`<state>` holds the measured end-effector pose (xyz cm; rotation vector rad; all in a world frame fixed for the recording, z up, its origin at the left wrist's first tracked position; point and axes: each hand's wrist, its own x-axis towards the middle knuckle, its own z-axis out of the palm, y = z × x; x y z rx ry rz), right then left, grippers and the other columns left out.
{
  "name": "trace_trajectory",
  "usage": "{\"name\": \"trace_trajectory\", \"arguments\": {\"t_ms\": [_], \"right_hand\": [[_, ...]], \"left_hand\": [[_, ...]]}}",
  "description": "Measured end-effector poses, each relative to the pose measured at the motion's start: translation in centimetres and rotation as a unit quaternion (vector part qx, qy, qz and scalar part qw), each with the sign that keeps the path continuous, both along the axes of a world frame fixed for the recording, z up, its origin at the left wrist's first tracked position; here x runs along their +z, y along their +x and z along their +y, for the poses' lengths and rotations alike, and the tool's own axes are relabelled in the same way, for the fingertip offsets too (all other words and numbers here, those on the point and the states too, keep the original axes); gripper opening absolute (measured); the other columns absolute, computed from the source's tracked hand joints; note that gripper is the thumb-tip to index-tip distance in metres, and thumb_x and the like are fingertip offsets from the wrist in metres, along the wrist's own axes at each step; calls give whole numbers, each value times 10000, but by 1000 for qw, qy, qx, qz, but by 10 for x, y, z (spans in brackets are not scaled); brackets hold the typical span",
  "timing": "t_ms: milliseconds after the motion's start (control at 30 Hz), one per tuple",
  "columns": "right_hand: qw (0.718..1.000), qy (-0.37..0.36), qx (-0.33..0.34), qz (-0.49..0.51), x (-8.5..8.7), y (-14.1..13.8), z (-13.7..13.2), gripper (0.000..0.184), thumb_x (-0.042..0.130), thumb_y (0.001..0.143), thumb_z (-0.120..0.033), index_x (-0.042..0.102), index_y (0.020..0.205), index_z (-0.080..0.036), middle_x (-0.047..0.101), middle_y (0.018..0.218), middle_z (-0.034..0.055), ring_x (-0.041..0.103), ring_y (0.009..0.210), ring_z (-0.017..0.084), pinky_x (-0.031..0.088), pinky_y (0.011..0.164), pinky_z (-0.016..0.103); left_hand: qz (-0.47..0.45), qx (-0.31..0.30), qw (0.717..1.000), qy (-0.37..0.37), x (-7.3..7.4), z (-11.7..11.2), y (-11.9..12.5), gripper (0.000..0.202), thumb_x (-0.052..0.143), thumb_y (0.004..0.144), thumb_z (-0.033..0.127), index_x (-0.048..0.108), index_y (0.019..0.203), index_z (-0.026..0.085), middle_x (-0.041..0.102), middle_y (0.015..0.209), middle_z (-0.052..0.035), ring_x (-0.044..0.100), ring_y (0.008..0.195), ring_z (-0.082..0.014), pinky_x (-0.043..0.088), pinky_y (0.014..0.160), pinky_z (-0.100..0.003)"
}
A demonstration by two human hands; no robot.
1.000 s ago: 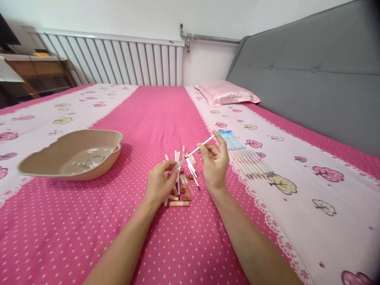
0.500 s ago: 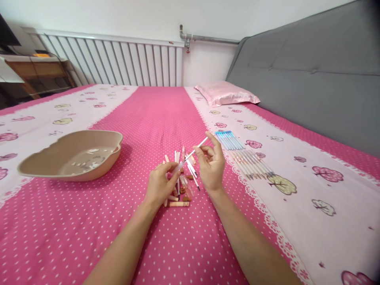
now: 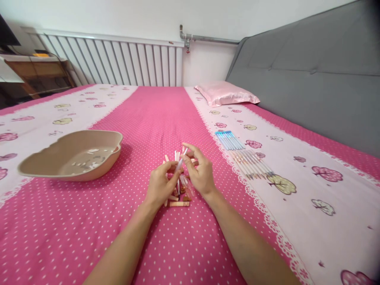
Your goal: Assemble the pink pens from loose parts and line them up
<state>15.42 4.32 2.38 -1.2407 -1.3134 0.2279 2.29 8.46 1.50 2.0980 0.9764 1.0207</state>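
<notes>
My left hand [image 3: 161, 183] is closed around a clear pen barrel [image 3: 179, 164], which points up and away. With thumb and fingers, my right hand [image 3: 200, 172] pinches a thin white pen refill [image 3: 185, 151]; most of its length appears to be inside the barrel. Below both hands lies a loose pile of pen parts, with a peach-coloured piece [image 3: 179, 204] at its near edge and white refills [image 3: 177, 155] at the far side. My hands cover part of this pile.
To the left stands a beige basin [image 3: 71, 176] with small white scraps inside. On the right, blue-topped pens [image 3: 230, 140] lie in a row above a row of clear pens [image 3: 252, 164]. A pink pillow [image 3: 227, 94] rests by the grey headboard [image 3: 311, 71].
My right hand has moved left and slightly down toward my left hand. The refill has slid into the barrel, and only a short end shows. My left hand has stayed in place.
</notes>
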Motion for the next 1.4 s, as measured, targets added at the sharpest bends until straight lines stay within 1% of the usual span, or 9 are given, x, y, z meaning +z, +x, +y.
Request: {"name": "trace_trajectory", "arguments": {"t_ms": [167, 300, 400, 500, 667, 800, 1000, 1267, 1400], "right_hand": [[999, -20, 38, -25, -1, -1, 1, 443, 432, 915, -320, 393, 1356, -332, 612, 988, 16, 588, 854, 142, 490, 757, 307], [999, -25, 24, -20, -4, 4, 5, 492, 396, 929, -348, 285, 1408, -326, 594, 1145, 47, 573, 958, 161, 471, 839, 354], [995, -64, -21, -77, -13, 12, 10, 460, 352, 942, -358, 353, 1384, -231, 561, 1216, 87, 531, 1050, 181, 417, 927, 380], [972, -148, -39, -181, -25, 17, 15, 448, 307, 948, -367, 445, 1326, -170, 527, 1266, 113, 446, 1160, 218, 356, 984, 410], [923, -252, -37, -288, -38, 12, 14, 447, 307, 932, -443, 488, 1298, -259, 410, 1387, 80, 282, 1284, 279, 266, 1024, 472], [911, -269, -44, -308, -38, 10, 12, 477, 242, 936, -485, 463, 1313, -294, 358, 1434, 54, 221, 1319, 302, 213, 1040, 493], [895, -276, -53, -345, -35, 8, 12, 557, 206, 931, -524, 463, 1311, -208, 357, 1447, 76, 193, 1346, 287, 159, 1060, 490], [907, -238, -107, -331, -26, 2, 9, 612, 217, 932, -506, 447, 1320, -93, 440, 1371, 144, 252, 1308, 320, 144, 1068, 502], [915, -237, -117, -305, -23, 5, 8, 550, 210, 936, -499, 503, 1286, -191, 482, 1330, 106, 301, 1274, 309, 200, 1046, 492]], "left_hand": [[-15, 5, 1000, -18, -1, 0, 0, 234, 558, 799, 286, 640, 986, 172, 711, 880, -39, 652, 767, -163, 483, 724, -264], [-49, 39, 996, -60, -1, 1, -1, 246, 566, 791, 309, 644, 980, 172, 703, 883, -44, 647, 790, -173, 486, 736, -276], [-89, 91, 986, -109, -1, 3, -1, 280, 582, 770, 325, 643, 976, 145, 688, 904, -67, 635, 796, -181, 491, 729, -294], [-136, 102, 976, -137, -2, 5, -2, 300, 593, 754, 330, 641, 974, 131, 678, 895, -73, 624, 776, -175, 494, 715, -296], [-141, 100, 976, -132, -3, 6, -2, 294, 607, 741, 326, 643, 956, 128, 675, 891, -74, 617, 775, -170, 489, 714, -289], [-131, 99, 978, -127, -3, 5, -2, 291, 593, 756, 329, 639, 962, 129, 673, 888, -72, 613, 778, -169, 485, 716, -287], [-116, 106, 981, -111, -3, 5, -2, 291, 593, 749, 330, 644, 955, 131, 675, 898, -73, 614, 790, -176, 478, 734, -298], [-110, 116, 980, -122, 1, 5, -2, 302, 598, 747, 332, 644, 967, 132, 673, 899, -73, 613, 786, -177, 481, 724, -298], [-111, 113, 979, -127, 3, 3, -3, 312, 597, 750, 338, 641, 976, 127, 671, 900, -75, 611, 780, -177, 481, 714, -298]]}}
